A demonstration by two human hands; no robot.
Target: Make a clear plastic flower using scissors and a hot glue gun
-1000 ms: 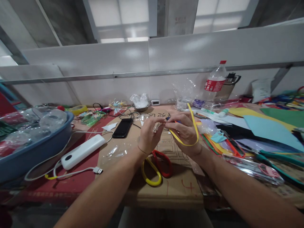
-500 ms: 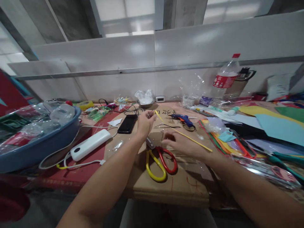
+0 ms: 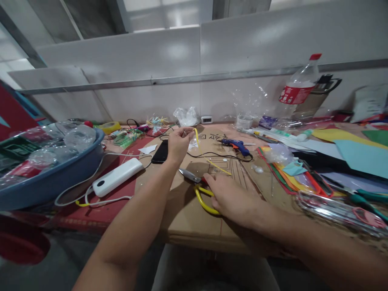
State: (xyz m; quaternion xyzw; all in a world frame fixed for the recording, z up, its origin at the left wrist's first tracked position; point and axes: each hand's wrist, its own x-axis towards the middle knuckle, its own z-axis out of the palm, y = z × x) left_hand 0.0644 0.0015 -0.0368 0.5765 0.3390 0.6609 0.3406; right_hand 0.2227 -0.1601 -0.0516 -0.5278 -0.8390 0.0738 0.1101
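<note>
My left hand [image 3: 178, 143] pinches one end of a thin yellow strip [image 3: 218, 166] above the cardboard. The strip bends over at my fingertips and runs down to the right, behind my right hand. My right hand [image 3: 232, 198] is wrapped round the handles of the scissors [image 3: 206, 202], which lie on the cardboard [image 3: 194, 226] with their blades pointing to the left. The yellow handle loop shows, while the red one is mostly hidden under my fingers. A black phone [image 3: 160, 152] lies just left of my left hand.
A blue basin [image 3: 75, 165] of plastic bottles stands at the left, beside a white power bank [image 3: 117, 178] with a cable. Behind my right hand lies a blue glue gun [image 3: 235, 145] with a black cord. Coloured sheets [image 3: 360, 157] and a tall bottle [image 3: 298, 91] are at the right.
My right hand has come down onto the scissors and closed on their handles. My left hand has risen slightly with the strip, whose free end has swung down. The view has shifted a little.
</note>
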